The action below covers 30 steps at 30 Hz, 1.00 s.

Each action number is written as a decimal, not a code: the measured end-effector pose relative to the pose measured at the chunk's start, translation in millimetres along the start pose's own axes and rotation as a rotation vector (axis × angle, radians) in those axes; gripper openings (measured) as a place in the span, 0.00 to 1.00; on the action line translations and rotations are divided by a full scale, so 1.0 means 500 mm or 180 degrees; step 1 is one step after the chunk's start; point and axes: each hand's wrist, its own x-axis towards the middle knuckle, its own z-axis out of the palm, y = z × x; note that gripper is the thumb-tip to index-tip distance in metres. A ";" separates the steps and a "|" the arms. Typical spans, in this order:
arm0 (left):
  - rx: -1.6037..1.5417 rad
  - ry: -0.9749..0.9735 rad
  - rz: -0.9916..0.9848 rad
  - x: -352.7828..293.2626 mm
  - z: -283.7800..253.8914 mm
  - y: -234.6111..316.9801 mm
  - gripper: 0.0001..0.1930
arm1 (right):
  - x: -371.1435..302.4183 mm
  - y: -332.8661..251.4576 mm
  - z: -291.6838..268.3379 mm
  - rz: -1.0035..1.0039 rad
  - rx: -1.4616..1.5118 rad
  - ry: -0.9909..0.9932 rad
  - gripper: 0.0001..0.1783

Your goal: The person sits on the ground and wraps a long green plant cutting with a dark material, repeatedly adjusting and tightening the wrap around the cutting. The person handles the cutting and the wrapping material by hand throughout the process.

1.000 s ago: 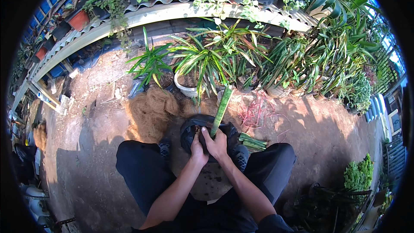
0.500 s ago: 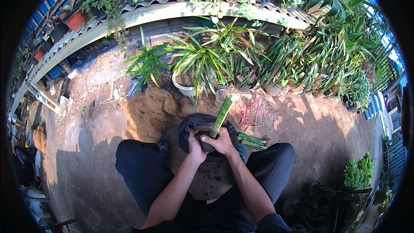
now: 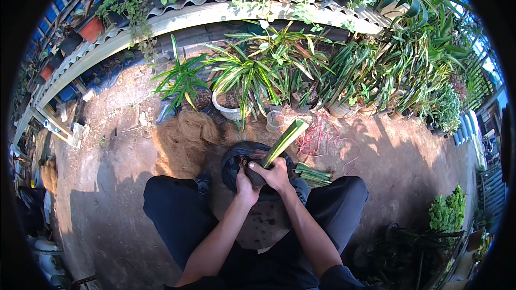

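Observation:
A long green leaf cutting with a pale edge rises at a slant from a dark rounded lump, which looks like soil or a small dark pot. My left hand is closed round the lump's left side. Pressed against its right side and the leaf's base is my right hand, thumb on top. Both hands are over a black plastic bag or bag-lined tub between my legs; its contents are mostly hidden. Several cut green leaves lie on the ground just right of it.
Brown coconut fibre is heaped beyond the bag on the left. Pink-red string lies tangled on the right. A clear cup and a white pot stand ahead, below a shelf beam.
The leaf has tipped to the right and turned, showing more of its pale edge. Both hands keep hold of the lump, with the right thumb shifted slightly left.

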 end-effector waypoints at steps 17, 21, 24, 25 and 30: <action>0.0199 -0.0514 -0.0148 0.010 -0.006 0.009 0.20 | 0.006 -0.001 -0.016 0.0055 0.0304 -0.0608 0.17; 0.0221 -0.0042 -0.0446 0.002 -0.001 0.002 0.19 | -0.004 0.001 -0.001 0.0276 -0.0216 -0.0341 0.14; -0.0328 -0.0325 -0.0132 -0.007 0.009 0.008 0.19 | -0.009 -0.009 0.013 0.0686 0.0041 0.0236 0.15; -0.0324 -0.0250 0.0041 -0.007 0.013 0.008 0.18 | -0.009 -0.014 0.017 0.0717 0.0173 0.0481 0.16; -0.0069 -0.0328 0.0043 0.006 0.007 0.002 0.18 | 0.005 -0.026 -0.004 -0.0436 -0.0613 -0.0162 0.16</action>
